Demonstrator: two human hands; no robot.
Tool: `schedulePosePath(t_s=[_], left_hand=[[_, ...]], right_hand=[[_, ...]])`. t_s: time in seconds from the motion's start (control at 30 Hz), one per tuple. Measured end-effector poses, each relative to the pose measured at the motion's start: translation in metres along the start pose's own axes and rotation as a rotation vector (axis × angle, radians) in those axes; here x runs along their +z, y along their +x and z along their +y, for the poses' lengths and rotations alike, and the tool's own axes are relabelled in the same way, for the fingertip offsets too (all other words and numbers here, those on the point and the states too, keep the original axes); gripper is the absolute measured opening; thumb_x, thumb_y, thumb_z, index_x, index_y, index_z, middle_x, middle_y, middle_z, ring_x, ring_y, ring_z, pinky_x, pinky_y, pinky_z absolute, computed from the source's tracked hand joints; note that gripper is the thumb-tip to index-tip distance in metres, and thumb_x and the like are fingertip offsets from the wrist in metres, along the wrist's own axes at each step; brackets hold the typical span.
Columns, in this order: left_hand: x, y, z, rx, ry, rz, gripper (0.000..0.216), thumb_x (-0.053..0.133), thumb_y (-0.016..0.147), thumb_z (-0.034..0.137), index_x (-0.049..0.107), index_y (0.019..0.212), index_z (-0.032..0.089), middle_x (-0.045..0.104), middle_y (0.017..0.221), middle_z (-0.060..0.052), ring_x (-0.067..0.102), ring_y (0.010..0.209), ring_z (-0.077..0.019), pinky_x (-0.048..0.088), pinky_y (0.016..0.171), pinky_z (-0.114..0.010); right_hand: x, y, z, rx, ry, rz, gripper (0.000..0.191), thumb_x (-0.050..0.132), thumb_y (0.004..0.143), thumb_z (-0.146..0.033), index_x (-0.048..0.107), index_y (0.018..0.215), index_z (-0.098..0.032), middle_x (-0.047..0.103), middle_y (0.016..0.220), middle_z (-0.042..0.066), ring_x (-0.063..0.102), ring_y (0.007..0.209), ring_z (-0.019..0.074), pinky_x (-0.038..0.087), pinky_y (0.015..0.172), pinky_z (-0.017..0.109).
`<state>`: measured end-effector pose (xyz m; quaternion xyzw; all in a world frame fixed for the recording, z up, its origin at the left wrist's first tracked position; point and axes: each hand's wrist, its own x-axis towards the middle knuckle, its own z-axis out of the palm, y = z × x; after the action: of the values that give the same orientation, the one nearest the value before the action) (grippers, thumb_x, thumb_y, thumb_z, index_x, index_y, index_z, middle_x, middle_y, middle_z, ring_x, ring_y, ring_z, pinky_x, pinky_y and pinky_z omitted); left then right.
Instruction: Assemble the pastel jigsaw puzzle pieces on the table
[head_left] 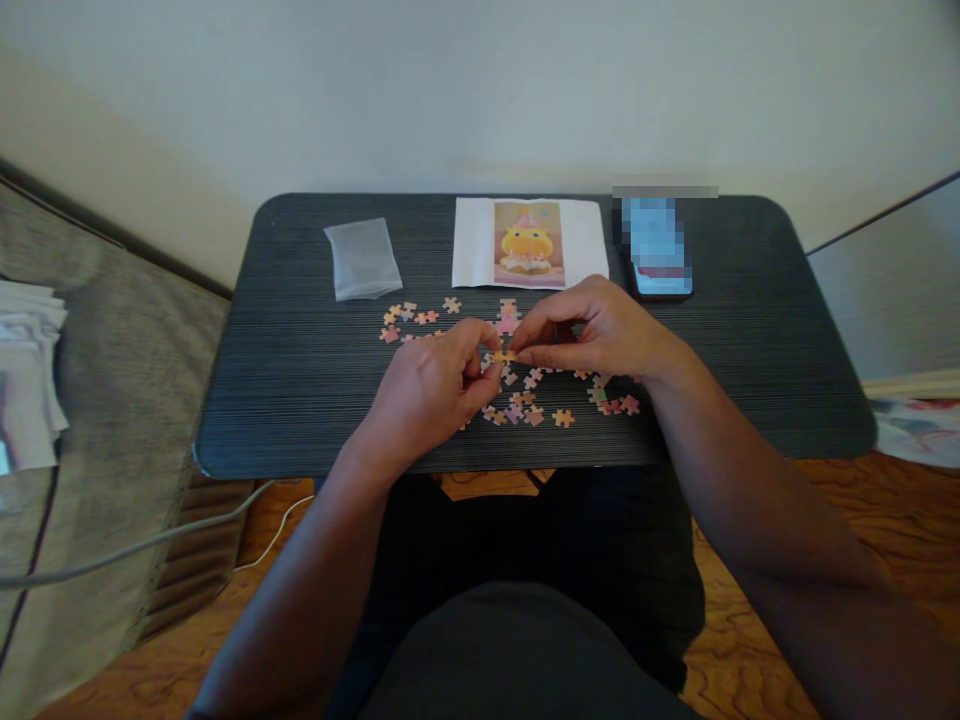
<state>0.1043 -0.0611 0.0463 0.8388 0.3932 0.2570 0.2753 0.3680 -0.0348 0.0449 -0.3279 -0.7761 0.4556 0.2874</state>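
My left hand [439,382] is curled, its index finger and thumb at the left end of a yellow-orange jigsaw puzzle piece [505,356]. From the other side, my right hand [604,325] pinches that piece between thumb and fingertips. Just above the fingertips lie joined pink puzzle pieces [508,316]. Loose pieces are scattered around both hands, including an orange one [563,418] near the front edge and a pinkish group [619,406] below my right wrist. Some pieces are hidden under my hands.
A dark ribbed table [285,370] carries everything. At its back are a clear plastic bag [364,260], a white sheet with a printed yellow cartoon figure [527,245], and a phone [660,250], partly blurred. A wall rises behind; a grey cable [172,535] runs at left.
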Motion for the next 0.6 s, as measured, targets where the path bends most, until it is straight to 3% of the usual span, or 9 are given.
schedulePosePath(t_s=[0.3, 0.47, 0.6], left_hand=[[0.004, -0.003, 0.001, 0.040, 0.058, 0.061, 0.016, 0.071, 0.102, 0.021, 0.075, 0.116, 0.014, 0.065, 0.068, 0.005, 0.054, 0.057, -0.0099, 0.038, 0.058, -0.025], [0.007, -0.004, -0.002, 0.111, 0.139, 0.066, 0.017, 0.070, 0.105, 0.025, 0.081, 0.112, 0.015, 0.071, 0.071, 0.001, 0.057, 0.057, -0.0114, 0.040, 0.059, -0.027], [0.011, -0.006, -0.001, 0.142, 0.221, 0.070, 0.017, 0.069, 0.105, 0.027, 0.082, 0.105, 0.015, 0.071, 0.069, 0.000, 0.058, 0.056, -0.0123, 0.040, 0.059, -0.028]], right_hand=[[-0.001, -0.001, 0.007, 0.055, 0.097, -0.013, 0.024, 0.086, 0.096, -0.043, 0.087, 0.107, -0.021, 0.083, 0.089, 0.002, 0.067, 0.072, 0.0124, 0.048, 0.065, 0.028], [-0.003, -0.001, 0.006, 0.022, 0.115, -0.027, 0.026, 0.087, 0.096, -0.044, 0.088, 0.107, -0.020, 0.085, 0.095, 0.004, 0.069, 0.077, 0.0130, 0.052, 0.071, 0.028], [-0.006, -0.002, 0.005, 0.045, 0.036, 0.023, 0.026, 0.084, 0.097, -0.045, 0.088, 0.107, -0.021, 0.083, 0.089, 0.003, 0.067, 0.072, 0.0131, 0.049, 0.066, 0.029]])
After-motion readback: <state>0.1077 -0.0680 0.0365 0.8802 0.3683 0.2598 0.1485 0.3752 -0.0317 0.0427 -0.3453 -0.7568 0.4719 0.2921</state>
